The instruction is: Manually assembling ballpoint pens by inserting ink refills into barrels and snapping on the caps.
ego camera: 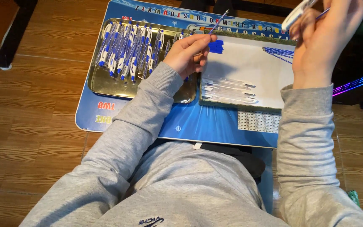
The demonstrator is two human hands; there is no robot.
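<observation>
wooden plank floor all round, with a small blue table (215, 124) over the person's lap, its top printed with letters and small pictures. on its left side sits a metal tray (106, 84), shiny and shallow, holding a dense row of white-and-blue pens (127, 50) lying side by side. just beside it to the right is a white-bottomed tray (248, 67) with a few clear pen barrels (230, 90) near its front edge, a small heap of blue caps (216, 46) at its back left corner and a fan of thin blue refills (279, 52) toward the back right.

left hand (188, 52) hovers over the seam between the two trays, fingers pinched shut on a thin blue refill (218, 22) that slants up and away. right hand (328, 40) is raised above the white tray's right edge, closed around a white pen body (297, 12) (its tip points up-left, partly out of view). grey sleeves cover both arms. coloured light strip glows at far right.
</observation>
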